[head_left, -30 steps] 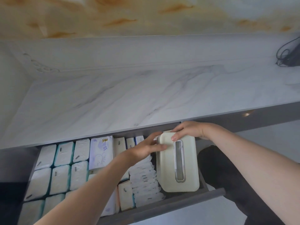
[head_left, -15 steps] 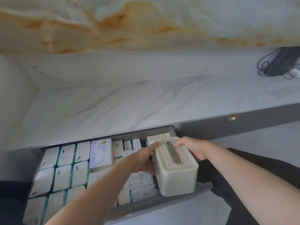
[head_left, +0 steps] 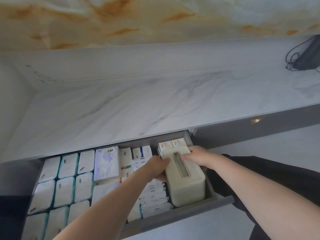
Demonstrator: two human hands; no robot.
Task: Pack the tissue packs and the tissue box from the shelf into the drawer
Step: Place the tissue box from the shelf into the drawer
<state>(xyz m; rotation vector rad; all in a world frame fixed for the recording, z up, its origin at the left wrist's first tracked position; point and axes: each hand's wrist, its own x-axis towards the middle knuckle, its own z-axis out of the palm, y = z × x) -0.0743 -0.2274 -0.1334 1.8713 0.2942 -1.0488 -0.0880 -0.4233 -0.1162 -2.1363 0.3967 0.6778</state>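
A cream tissue box (head_left: 187, 185) with a slotted top stands in the right end of the open grey drawer (head_left: 180, 217). My left hand (head_left: 156, 168) grips its left side, fingers curled down along the wall. My right hand (head_left: 197, 155) lies on the box's far top end, fingers next to the slot. Several white tissue packs (head_left: 65, 179) fill the drawer's left and middle. A larger purple-printed pack (head_left: 107, 164) lies among them. Two small orange-labelled boxes (head_left: 172, 144) stand behind the tissue box.
The white marble shelf (head_left: 155, 108) runs above the drawer. A black device with a coiled cable (head_left: 304, 55) sits at its far right. The neighbouring grey drawer front (head_left: 259, 125) is closed. Dark clothing (head_left: 242, 172) shows below my right arm.
The tissue box has swung from lying flat over the drawer's right end to sitting lower inside it. My left hand moved from its top down to its left side.
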